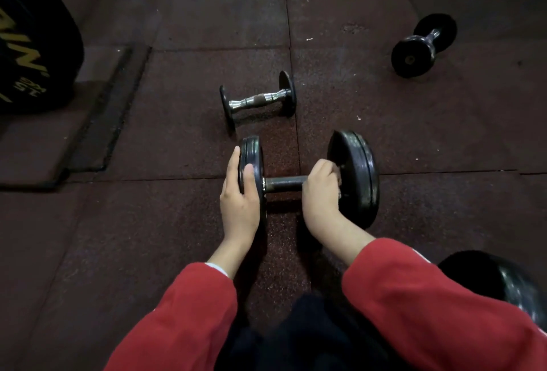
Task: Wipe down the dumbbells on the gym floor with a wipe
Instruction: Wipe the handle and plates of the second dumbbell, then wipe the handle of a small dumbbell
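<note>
A large black dumbbell (358, 175) lies on the dark rubber floor right in front of me. My left hand (241, 193) clasps its left plate, thumb over the rim. My right hand (321, 190) is closed around the bar's right end, against the right plate. No wipe shows in either hand. A smaller dumbbell with a chrome handle (257, 100) lies just beyond. A third black dumbbell (423, 45) rests at the far right.
A big black padded object with yellow lettering (32, 45) stands at the far left on a raised mat (88, 134). Another black weight plate (512, 285) sits by my right elbow. The floor is made of dark rubber tiles (177, 222).
</note>
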Demonstrator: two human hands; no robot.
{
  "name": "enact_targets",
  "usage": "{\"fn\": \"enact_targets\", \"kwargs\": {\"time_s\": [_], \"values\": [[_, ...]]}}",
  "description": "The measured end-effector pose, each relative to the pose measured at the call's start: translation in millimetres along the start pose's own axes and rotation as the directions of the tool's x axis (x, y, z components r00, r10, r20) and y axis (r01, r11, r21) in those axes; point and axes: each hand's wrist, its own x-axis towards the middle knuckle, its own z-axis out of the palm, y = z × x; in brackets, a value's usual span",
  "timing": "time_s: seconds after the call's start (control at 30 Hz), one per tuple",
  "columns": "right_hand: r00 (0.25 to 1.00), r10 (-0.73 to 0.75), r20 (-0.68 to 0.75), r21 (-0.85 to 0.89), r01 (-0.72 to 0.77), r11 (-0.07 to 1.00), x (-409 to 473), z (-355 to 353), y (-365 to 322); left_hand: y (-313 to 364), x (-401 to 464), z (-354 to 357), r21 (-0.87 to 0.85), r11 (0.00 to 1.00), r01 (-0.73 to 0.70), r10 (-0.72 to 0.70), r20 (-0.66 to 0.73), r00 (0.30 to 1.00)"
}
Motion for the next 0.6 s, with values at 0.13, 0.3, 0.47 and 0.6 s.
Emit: {"fn": "enact_targets", "kwargs": {"time_s": [0.13, 0.3, 0.47, 0.6], "values": [[0.993, -0.117, 0.008, 0.176, 0.113, 0.978, 3.9, -20.8, 18.4, 28.4, 9.2, -19.4, 0.214, 0.964, 0.156, -0.205, 0.228, 0.952], [0.985, -0.136, 0.108, 0.490, 0.066, 0.869, -18.9, -113.0, 66.3, 109.3, 25.8, -53.9, 0.626, 0.779, 0.028, -0.393, 0.454, 0.799], [0.959, -0.109, 0.263, 0.593, -0.071, 0.802, -52.4, -209.8, 112.1, 228.5, 40.6, -100.3, 0.673, 0.738, -0.056, -0.359, 0.461, 0.812], [0.958, -0.130, 0.255, 0.571, -0.041, 0.820, -91.5, -286.6, 152.7, 318.1, 45.9, -145.4, 0.668, 0.744, -0.010, -0.396, 0.454, 0.798]]}}
